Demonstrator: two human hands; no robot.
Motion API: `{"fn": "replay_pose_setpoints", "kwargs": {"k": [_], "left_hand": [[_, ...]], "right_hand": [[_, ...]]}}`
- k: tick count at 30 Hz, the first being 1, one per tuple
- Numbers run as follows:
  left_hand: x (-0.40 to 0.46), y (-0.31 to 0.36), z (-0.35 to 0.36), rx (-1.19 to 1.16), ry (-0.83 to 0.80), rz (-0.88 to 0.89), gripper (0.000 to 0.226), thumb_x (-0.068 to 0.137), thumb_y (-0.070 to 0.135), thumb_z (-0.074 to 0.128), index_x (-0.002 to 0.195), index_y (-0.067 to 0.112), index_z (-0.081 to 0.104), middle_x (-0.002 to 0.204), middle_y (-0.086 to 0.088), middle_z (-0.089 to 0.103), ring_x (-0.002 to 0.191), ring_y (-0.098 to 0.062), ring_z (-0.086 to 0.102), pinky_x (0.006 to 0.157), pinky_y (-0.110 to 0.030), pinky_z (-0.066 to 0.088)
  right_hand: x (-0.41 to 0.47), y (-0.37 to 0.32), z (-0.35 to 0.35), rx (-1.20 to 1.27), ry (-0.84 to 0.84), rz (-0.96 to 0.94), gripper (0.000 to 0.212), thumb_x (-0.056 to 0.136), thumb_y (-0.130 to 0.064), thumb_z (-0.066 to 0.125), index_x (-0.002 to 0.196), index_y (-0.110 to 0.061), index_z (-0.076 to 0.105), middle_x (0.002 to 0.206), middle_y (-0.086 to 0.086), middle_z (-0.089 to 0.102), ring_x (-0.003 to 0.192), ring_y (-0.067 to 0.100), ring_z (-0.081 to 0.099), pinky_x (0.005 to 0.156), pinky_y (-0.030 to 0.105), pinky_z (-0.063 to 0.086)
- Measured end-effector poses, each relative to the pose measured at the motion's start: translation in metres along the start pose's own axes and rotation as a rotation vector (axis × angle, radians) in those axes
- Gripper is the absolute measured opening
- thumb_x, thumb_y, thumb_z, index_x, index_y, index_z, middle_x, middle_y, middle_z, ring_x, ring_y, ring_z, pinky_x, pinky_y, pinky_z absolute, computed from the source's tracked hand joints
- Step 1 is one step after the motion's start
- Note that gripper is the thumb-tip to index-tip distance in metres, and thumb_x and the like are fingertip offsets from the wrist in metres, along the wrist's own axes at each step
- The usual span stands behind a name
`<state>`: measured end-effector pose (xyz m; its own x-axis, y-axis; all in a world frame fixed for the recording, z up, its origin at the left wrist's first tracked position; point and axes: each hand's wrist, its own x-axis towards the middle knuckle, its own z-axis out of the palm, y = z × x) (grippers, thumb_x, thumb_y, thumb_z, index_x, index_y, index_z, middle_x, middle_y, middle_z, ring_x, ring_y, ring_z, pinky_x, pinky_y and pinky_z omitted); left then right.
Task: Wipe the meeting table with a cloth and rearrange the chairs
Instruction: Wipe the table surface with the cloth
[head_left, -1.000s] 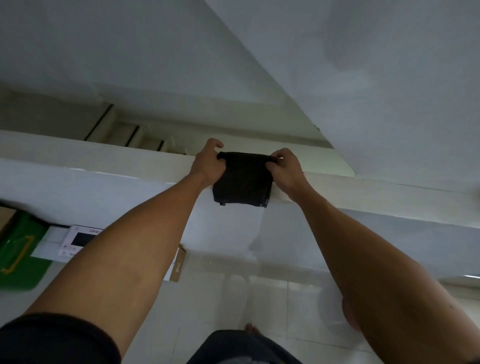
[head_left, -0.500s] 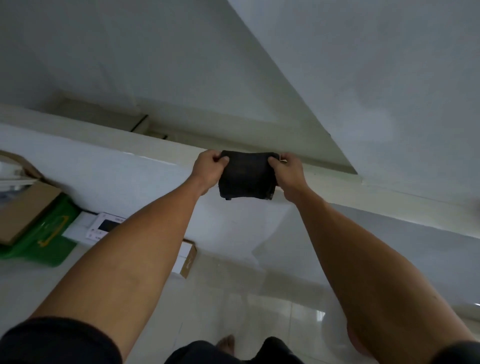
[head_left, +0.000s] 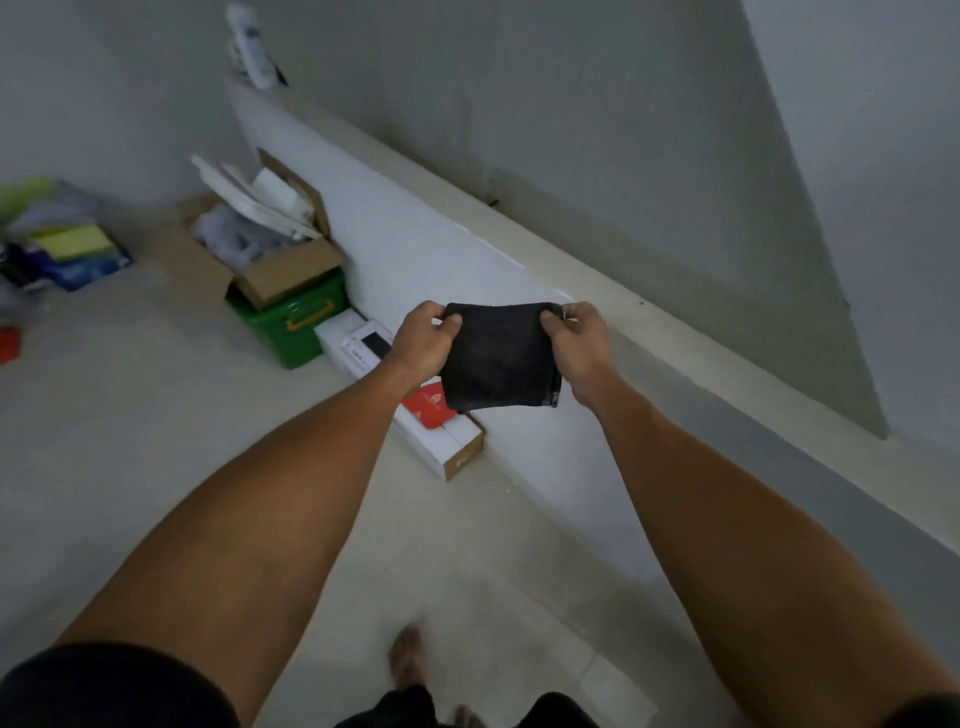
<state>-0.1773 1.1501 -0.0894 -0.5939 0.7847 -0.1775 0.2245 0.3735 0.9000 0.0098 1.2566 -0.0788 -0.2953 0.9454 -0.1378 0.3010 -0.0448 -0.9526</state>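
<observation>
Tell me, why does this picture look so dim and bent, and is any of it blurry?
Head view: dim, flat indoor light, no glare or hard shadows. The wide lens bows the ledge and stretches the forearms. The cloth, left hand and right hand look fairly sharp; the clutter at the left edge smears.

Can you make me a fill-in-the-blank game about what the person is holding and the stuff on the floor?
1. Both hands, left hand and right hand, hold a ____ cloth by its top corners.
2. The cardboard box sits on top of a ____ crate.
3. The person's feet are ____.

Missing words: black; green; bare
</observation>
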Motion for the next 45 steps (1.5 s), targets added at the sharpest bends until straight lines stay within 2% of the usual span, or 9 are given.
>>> {"fn": "replay_pose_setpoints", "kwargs": {"k": [6, 10, 15, 19, 25, 34, 37, 41, 45], "left_hand": [[-0.066, -0.060, -0.113, -0.104, 0.251, -0.103, 0.020, 0.103, 0.033, 0.060, 0.117, 0.018, 0.062, 0.121, -0.016, 0.070, 0.113, -0.036, 0.069, 0.098, -0.060, 0.057], [-0.130, -0.099, -0.194, -0.135, 0.443, -0.164, 0.014, 0.099, 0.038, 0.062, 0.096, 0.024, 0.059, 0.112, -0.016, 0.070, 0.108, -0.037, 0.068, 0.095, -0.064, 0.057], [-0.233, -0.136, -0.281, -0.168, 0.631, -0.229, 0.018, 0.105, 0.032, 0.056, 0.111, 0.016, 0.060, 0.114, -0.016, 0.068, 0.109, -0.038, 0.068, 0.089, -0.061, 0.061], [-0.335, -0.174, -0.350, -0.180, 0.800, -0.286, 0.018, 0.107, 0.032, 0.054, 0.115, 0.016, 0.057, 0.115, -0.014, 0.067, 0.108, -0.035, 0.068, 0.087, -0.059, 0.062], [-0.501, -0.233, -0.431, -0.178, 1.033, -0.381, 0.025, 0.108, 0.035, 0.053, 0.122, 0.015, 0.057, 0.114, -0.010, 0.067, 0.105, -0.028, 0.068, 0.085, -0.055, 0.064], [-0.730, -0.313, -0.484, -0.173, 1.381, -0.487, 0.019, 0.106, 0.032, 0.056, 0.110, 0.013, 0.059, 0.101, -0.014, 0.069, 0.095, -0.036, 0.071, 0.073, -0.053, 0.064], [-0.797, -0.332, -0.485, -0.106, 1.474, -0.558, 0.024, 0.107, 0.031, 0.054, 0.106, 0.007, 0.060, 0.084, -0.003, 0.063, 0.078, -0.026, 0.065, 0.056, -0.033, 0.052], [-0.874, -0.351, -0.480, -0.176, 1.612, -0.626, 0.020, 0.106, 0.030, 0.055, 0.103, 0.010, 0.059, 0.090, -0.007, 0.065, 0.081, -0.024, 0.063, 0.070, -0.042, 0.055], [-0.948, -0.370, -0.468, -0.241, 1.755, -0.718, 0.019, 0.104, 0.032, 0.056, 0.103, 0.014, 0.060, 0.104, -0.012, 0.073, 0.091, -0.025, 0.066, 0.080, -0.040, 0.055]], "right_hand": [[-0.061, -0.027, 0.107, -0.026, -0.244, -0.084, 0.019, 0.104, -0.027, 0.062, 0.116, -0.013, 0.056, 0.104, -0.004, 0.059, 0.095, 0.012, 0.059, 0.080, 0.030, 0.048], [-0.118, -0.052, 0.183, -0.037, -0.407, -0.171, 0.021, 0.103, -0.026, 0.064, 0.116, -0.012, 0.058, 0.107, -0.001, 0.061, 0.099, 0.016, 0.060, 0.089, 0.033, 0.052], [-0.209, -0.074, 0.274, -0.054, -0.595, -0.278, 0.018, 0.101, -0.026, 0.067, 0.109, -0.012, 0.060, 0.100, 0.000, 0.065, 0.094, 0.017, 0.063, 0.085, 0.033, 0.050], [-0.309, -0.089, 0.348, -0.063, -0.757, -0.356, 0.018, 0.101, -0.024, 0.067, 0.108, -0.008, 0.060, 0.093, -0.004, 0.061, 0.082, 0.008, 0.058, 0.062, 0.013, 0.043], [-0.475, -0.094, 0.438, -0.073, -1.020, -0.407, 0.019, 0.103, -0.026, 0.065, 0.112, -0.012, 0.057, 0.100, -0.004, 0.059, 0.086, 0.004, 0.056, 0.064, 0.019, 0.042], [-0.714, -0.073, 0.519, -0.077, -1.349, -0.503, 0.015, 0.101, -0.025, 0.066, 0.106, -0.012, 0.059, 0.095, -0.004, 0.060, 0.086, 0.011, 0.058, 0.066, 0.020, 0.043], [-0.785, -0.065, 0.531, -0.103, -1.469, -0.547, 0.017, 0.102, -0.027, 0.066, 0.107, -0.014, 0.058, 0.096, -0.004, 0.060, 0.087, 0.011, 0.057, 0.063, 0.013, 0.041], [-0.867, -0.050, 0.543, -0.129, -1.623, -0.576, 0.021, 0.100, -0.028, 0.066, 0.110, -0.010, 0.063, 0.098, 0.000, 0.065, 0.092, 0.017, 0.062, 0.066, 0.023, 0.045], [-0.950, -0.034, 0.548, -0.172, -1.768, -0.601, 0.020, 0.102, -0.023, 0.066, 0.112, -0.006, 0.063, 0.090, -0.004, 0.061, 0.082, 0.011, 0.058, 0.053, 0.009, 0.042]]}}
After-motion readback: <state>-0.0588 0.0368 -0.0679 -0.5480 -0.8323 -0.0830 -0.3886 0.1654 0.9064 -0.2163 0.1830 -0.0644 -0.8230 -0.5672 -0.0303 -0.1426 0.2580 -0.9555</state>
